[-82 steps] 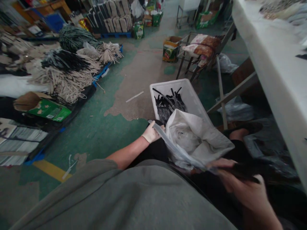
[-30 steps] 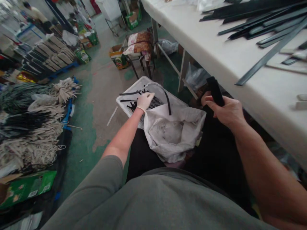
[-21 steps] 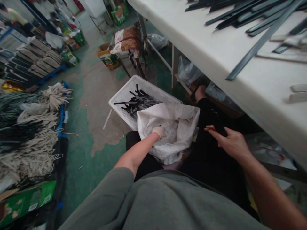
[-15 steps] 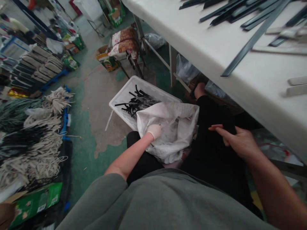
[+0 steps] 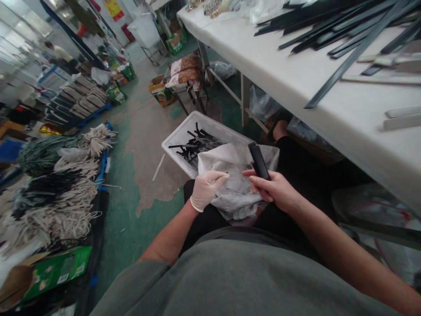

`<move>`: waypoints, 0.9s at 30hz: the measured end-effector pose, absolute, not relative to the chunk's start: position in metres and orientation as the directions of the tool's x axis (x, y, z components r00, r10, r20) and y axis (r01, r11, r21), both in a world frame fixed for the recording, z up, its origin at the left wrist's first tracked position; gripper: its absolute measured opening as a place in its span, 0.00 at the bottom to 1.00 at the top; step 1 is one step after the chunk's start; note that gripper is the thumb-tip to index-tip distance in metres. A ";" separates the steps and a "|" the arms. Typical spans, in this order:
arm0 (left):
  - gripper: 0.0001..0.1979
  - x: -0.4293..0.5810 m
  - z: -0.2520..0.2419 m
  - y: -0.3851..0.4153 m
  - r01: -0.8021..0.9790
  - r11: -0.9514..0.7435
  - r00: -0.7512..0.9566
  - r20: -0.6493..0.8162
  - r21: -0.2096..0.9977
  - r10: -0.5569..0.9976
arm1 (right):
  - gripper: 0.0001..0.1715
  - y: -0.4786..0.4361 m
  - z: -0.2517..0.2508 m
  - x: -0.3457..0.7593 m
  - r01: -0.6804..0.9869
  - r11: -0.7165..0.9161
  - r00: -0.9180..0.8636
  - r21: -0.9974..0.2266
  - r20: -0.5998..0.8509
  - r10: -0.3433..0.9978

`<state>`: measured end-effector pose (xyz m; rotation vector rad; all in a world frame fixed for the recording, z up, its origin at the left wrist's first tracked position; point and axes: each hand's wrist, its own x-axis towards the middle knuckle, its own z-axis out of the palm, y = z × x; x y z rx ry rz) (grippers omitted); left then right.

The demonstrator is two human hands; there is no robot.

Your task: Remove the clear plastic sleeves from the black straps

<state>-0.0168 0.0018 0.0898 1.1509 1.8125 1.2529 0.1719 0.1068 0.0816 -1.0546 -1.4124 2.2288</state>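
My left hand (image 5: 208, 188), in a pale thin glove, is above the near left side of a white woven sack (image 5: 237, 164) on my lap. Its fingertips are pinched together, and whatever they hold is too small to make out. My right hand (image 5: 278, 189) is bare and closed around a short black bar-shaped object (image 5: 258, 160), which tilts up and to the left over the sack. That hand's index finger points toward my left fingertips, with a small gap between them. The sack's mouth lies open, but its contents are unclear.
Beyond the sack stands a white plastic bin (image 5: 179, 125) with black strips (image 5: 197, 142). A white-topped table (image 5: 279, 74) on the right bears dark and pale strips. Bundled cords (image 5: 66, 184) lie on the left. A cushioned stool (image 5: 186, 72) stands ahead; a person sits far off.
My left hand has come up out of the sack, fingers pinched. My right hand has moved left from beside my thigh to over the sack, bringing the black bar-shaped object. The view has tilted up slightly.
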 end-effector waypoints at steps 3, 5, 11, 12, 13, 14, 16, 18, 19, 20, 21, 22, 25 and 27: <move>0.05 -0.018 0.099 0.001 0.380 0.120 -0.365 0.029 0.917 0.931 | 0.33 0.105 0.090 0.158 0.241 -0.338 -0.699 -0.910 -0.404 0.590; 0.06 -0.018 0.105 0.002 0.376 0.104 -0.354 0.039 0.921 0.934 | 0.25 0.104 0.088 0.149 0.312 -0.239 -0.700 -0.920 -0.393 0.597; 0.08 -0.032 0.107 0.011 0.386 0.064 -0.442 0.123 0.920 0.889 | 0.18 0.109 0.088 0.151 0.320 -0.229 -0.725 -0.919 -0.393 0.565; 0.08 -0.037 0.105 0.012 0.394 0.059 -0.484 0.152 0.917 0.862 | 0.18 0.110 0.092 0.155 0.305 -0.279 -0.734 -0.911 -0.411 0.541; 0.09 -0.042 0.103 0.012 0.401 0.055 -0.529 0.181 0.915 0.829 | 0.19 0.112 0.096 0.158 0.288 -0.334 -0.739 -0.897 -0.431 0.518; 0.10 -0.045 0.102 0.012 0.399 0.055 -0.568 0.200 0.915 0.798 | 0.19 0.113 0.099 0.160 0.269 -0.388 -0.740 -0.881 -0.447 0.502; 0.16 -0.044 0.098 0.007 0.354 0.069 -0.591 0.166 0.933 0.789 | 0.20 0.114 0.105 0.162 0.234 -0.467 -0.733 -0.853 -0.470 0.491; 0.21 -0.034 0.095 0.001 0.268 0.110 -0.490 0.037 0.957 0.871 | 0.21 0.114 0.107 0.159 0.223 -0.503 -0.725 -0.835 -0.487 0.487; 0.20 -0.025 0.093 -0.002 0.233 0.137 -0.400 -0.033 0.963 0.916 | 0.21 0.114 0.107 0.157 0.223 -0.512 -0.722 -0.829 -0.494 0.484; 0.18 -0.015 0.091 -0.004 0.207 0.160 -0.309 -0.091 0.965 0.947 | 0.21 0.113 0.106 0.155 0.225 -0.514 -0.720 -0.828 -0.496 0.484; 0.16 -0.006 0.089 -0.005 0.181 0.177 -0.241 -0.130 0.967 0.962 | 0.20 0.112 0.106 0.152 0.230 -0.508 -0.718 -0.830 -0.497 0.487; 0.17 0.003 0.085 -0.005 0.149 0.188 -0.208 -0.155 0.971 0.966 | 0.19 0.112 0.105 0.149 0.237 -0.497 -0.715 -0.835 -0.496 0.492; 0.15 0.019 0.074 -0.001 0.015 0.218 -0.262 -0.206 0.976 0.943 | 0.17 0.113 0.103 0.143 0.273 -0.431 -0.706 -0.860 -0.483 0.518; 0.14 0.020 0.068 0.001 -0.089 0.259 -0.291 -0.274 0.962 0.917 | 0.16 0.116 0.101 0.142 0.305 -0.362 -0.689 -0.881 -0.467 0.555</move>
